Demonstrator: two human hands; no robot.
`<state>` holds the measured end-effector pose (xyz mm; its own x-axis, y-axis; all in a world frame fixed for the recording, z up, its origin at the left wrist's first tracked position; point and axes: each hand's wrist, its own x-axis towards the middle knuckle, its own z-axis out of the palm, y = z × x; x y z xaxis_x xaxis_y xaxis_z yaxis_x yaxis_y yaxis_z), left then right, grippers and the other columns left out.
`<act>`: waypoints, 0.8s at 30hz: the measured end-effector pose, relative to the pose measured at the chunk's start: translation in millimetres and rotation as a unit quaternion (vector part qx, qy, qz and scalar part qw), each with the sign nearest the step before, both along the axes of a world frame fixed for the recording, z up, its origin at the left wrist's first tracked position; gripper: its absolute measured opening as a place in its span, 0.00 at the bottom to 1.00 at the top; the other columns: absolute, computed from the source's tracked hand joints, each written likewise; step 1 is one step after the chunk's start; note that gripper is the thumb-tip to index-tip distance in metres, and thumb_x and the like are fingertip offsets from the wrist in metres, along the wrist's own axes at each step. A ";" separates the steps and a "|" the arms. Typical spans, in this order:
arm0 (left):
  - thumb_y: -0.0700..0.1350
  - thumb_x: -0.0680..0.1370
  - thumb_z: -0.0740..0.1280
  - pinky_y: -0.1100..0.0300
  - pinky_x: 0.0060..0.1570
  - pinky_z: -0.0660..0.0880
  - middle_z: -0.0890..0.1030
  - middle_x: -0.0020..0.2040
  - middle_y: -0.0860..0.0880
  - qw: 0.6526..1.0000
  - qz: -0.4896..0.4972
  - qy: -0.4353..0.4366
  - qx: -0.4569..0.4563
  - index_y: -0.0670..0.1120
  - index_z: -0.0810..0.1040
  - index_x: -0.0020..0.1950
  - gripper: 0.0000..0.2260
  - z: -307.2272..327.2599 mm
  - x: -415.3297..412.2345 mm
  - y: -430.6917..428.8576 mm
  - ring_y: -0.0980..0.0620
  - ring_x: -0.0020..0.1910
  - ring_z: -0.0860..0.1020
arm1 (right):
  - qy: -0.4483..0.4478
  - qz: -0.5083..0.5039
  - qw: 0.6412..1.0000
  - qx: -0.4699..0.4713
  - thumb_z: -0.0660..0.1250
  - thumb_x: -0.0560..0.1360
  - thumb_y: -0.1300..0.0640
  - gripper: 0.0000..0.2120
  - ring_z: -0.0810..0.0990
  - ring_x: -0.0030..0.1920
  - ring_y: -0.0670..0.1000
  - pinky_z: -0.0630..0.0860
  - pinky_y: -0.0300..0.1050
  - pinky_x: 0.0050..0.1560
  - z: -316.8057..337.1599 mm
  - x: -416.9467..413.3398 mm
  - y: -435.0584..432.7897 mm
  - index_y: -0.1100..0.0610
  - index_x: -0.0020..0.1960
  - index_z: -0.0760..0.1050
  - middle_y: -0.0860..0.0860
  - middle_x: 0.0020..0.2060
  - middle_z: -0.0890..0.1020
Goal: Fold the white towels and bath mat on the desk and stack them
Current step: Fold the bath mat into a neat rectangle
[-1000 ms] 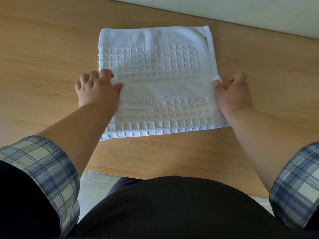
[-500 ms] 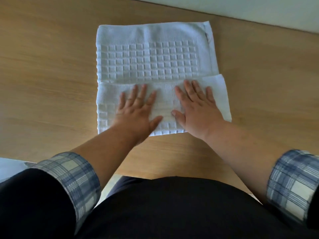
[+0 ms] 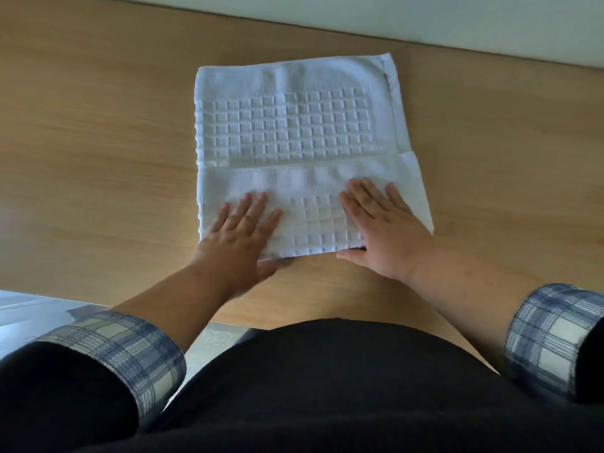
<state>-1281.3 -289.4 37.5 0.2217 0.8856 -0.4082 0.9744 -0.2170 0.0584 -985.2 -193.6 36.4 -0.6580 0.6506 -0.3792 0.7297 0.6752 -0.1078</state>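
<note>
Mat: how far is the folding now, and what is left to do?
Done: the mat has its near flap folded over the middle. In hand: left hand and right hand press that flap flat. Left: likely another fold, then stacking; no towels or stack show on the desk.

A light-brown wood-grain desk point(image 3: 98, 158) carries 1 white woven bath mat point(image 3: 287, 125) with a raised pattern of small squares. The mat lies flat near the desk's front edge, its near strip folded back over itself into 2 layers.
</note>
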 end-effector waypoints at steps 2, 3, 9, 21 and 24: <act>0.70 0.78 0.46 0.46 0.76 0.33 0.25 0.78 0.48 1.000 0.028 0.007 0.006 0.58 0.23 0.75 0.39 -3.9 -13.0 -3.5 0.48 0.76 0.26 | 0.007 -0.012 1.000 0.020 0.47 0.75 0.26 0.46 0.35 0.80 0.52 0.39 0.57 0.79 -3.0 10.2 1.5 0.53 0.80 0.37 0.53 0.81 0.40; 0.69 0.78 0.48 0.47 0.76 0.34 0.27 0.79 0.48 1.000 0.026 0.009 0.016 0.58 0.24 0.76 0.39 -4.0 -18.6 -4.9 0.47 0.77 0.28 | 0.013 -0.008 0.999 0.029 0.48 0.76 0.28 0.44 0.38 0.80 0.53 0.41 0.57 0.79 -2.0 14.8 2.8 0.54 0.80 0.39 0.53 0.81 0.42; 0.58 0.81 0.59 0.49 0.76 0.40 0.39 0.81 0.49 0.999 0.005 0.021 0.039 0.56 0.37 0.80 0.36 4.7 -37.6 -0.6 0.46 0.80 0.41 | 0.014 -0.014 0.999 0.046 0.62 0.79 0.52 0.34 0.45 0.79 0.52 0.48 0.54 0.78 5.9 41.0 9.7 0.57 0.81 0.52 0.55 0.80 0.52; 0.38 0.73 0.68 0.46 0.76 0.60 0.81 0.60 0.49 0.966 0.204 -0.133 0.087 0.52 0.77 0.64 0.20 29.4 -76.9 -1.1 0.45 0.63 0.75 | 0.118 -0.182 0.976 -0.012 0.71 0.73 0.59 0.25 0.72 0.66 0.56 0.67 0.50 0.67 18.7 71.3 2.4 0.51 0.69 0.74 0.49 0.65 0.76; 0.40 0.73 0.70 0.46 0.68 0.68 0.79 0.61 0.50 0.957 0.231 -0.156 0.079 0.53 0.77 0.63 0.19 31.4 -79.8 -4.6 0.46 0.64 0.72 | 0.112 -0.203 0.973 -0.014 0.72 0.73 0.58 0.22 0.72 0.61 0.56 0.68 0.48 0.61 17.5 74.4 2.8 0.51 0.66 0.77 0.49 0.56 0.77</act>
<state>-1361.1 -294.0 68.9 -0.1199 0.9634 -0.2396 0.9091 0.2036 0.3636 -910.9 -190.8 53.8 -0.4167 0.8656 -0.2774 0.8919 0.3305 -0.3086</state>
